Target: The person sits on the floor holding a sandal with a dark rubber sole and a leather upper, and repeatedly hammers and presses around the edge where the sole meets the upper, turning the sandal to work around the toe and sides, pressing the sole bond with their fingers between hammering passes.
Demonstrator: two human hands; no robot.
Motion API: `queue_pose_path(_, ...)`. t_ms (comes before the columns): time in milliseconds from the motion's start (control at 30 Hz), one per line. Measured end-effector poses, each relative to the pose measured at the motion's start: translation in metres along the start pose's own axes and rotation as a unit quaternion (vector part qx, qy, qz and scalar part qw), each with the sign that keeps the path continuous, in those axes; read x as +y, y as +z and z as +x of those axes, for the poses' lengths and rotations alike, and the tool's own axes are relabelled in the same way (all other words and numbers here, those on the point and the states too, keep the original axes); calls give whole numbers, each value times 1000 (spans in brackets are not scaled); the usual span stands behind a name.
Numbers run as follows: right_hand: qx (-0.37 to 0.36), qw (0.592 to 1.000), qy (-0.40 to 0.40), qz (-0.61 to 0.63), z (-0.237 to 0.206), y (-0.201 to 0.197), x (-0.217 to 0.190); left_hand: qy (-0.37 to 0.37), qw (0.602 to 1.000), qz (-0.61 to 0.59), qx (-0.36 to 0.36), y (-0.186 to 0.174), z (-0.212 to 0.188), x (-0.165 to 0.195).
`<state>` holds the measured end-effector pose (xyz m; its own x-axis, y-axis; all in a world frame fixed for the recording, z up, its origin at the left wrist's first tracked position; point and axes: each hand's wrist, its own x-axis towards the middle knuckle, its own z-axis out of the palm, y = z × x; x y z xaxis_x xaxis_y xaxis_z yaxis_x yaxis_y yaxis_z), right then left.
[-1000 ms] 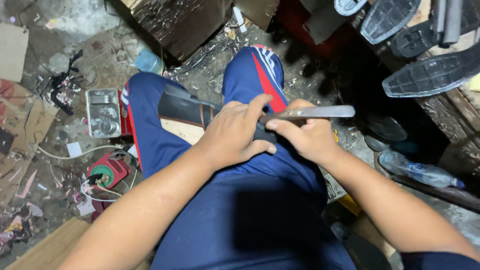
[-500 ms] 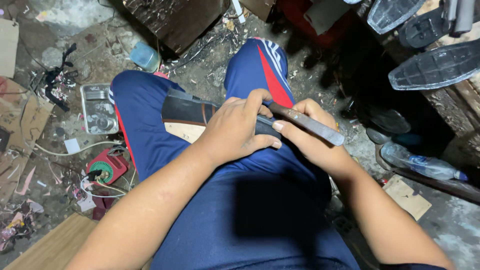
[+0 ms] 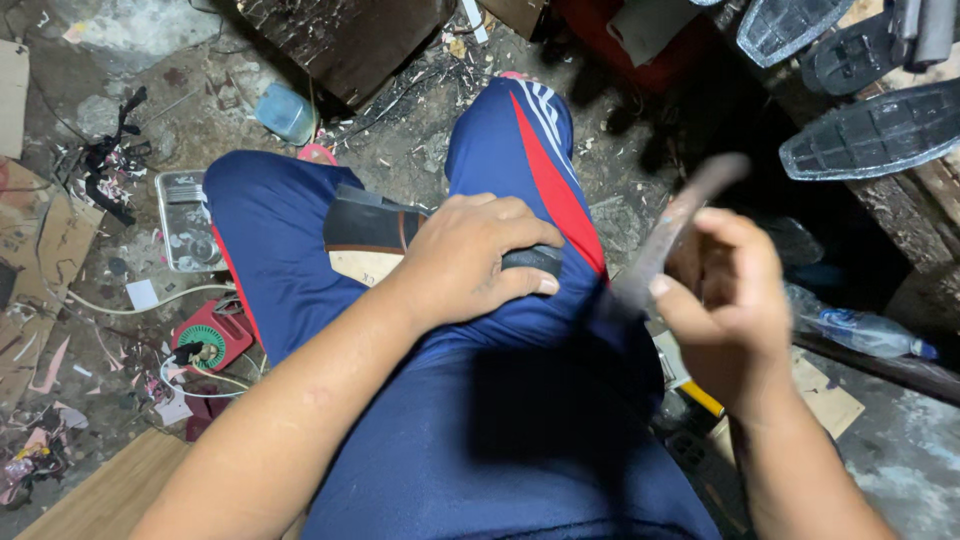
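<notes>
A dark shoe (image 3: 372, 232) with a pale sole lies across my lap, on blue trousers with red and white stripes. My left hand (image 3: 470, 258) presses down on the shoe's upper, fingers wrapped over it. My right hand (image 3: 728, 305) is raised off to the right of the shoe, closed around a flat grey metal blade (image 3: 672, 232) that looks blurred and points up and away from me. The blade is clear of the shoe.
A small metal tray (image 3: 186, 220) and a red round device (image 3: 208, 338) with a cable lie on the littered floor at left. Black shoe soles (image 3: 868, 128) sit on a shelf at upper right. A plastic bottle (image 3: 858, 332) lies at right.
My right hand has lifted the blade off the shoe and swung it out to the right and upward. My left hand has stayed on the shoe.
</notes>
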<state>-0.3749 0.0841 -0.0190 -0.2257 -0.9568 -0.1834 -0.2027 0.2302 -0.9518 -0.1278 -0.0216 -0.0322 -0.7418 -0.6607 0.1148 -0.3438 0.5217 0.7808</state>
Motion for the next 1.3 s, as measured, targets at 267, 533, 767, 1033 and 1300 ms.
queue_pose_path(267, -125, 988, -44, -78, 3, -9, 1, 5, 999, -15, -47, -7, 10, 1)
queue_pose_path(533, -119, 889, -341, -280, 13, 5, -14, -4, 999, -14, -36, -3, 12, 4)
queue_pose_path(767, -164, 847, -382, -330, 24, 3, 8, -29, 998, -14, -54, -2, 11, 2)
queue_pose_path(1033, -153, 857, -279, -405, 3, -17, 30, -14, 999, -10, -36, -1, 8, 4)
queue_pose_path(1300, -49, 990, -96, -87, 7, 21, 14, -22, 999, -1, -28, 1, 10, 11)
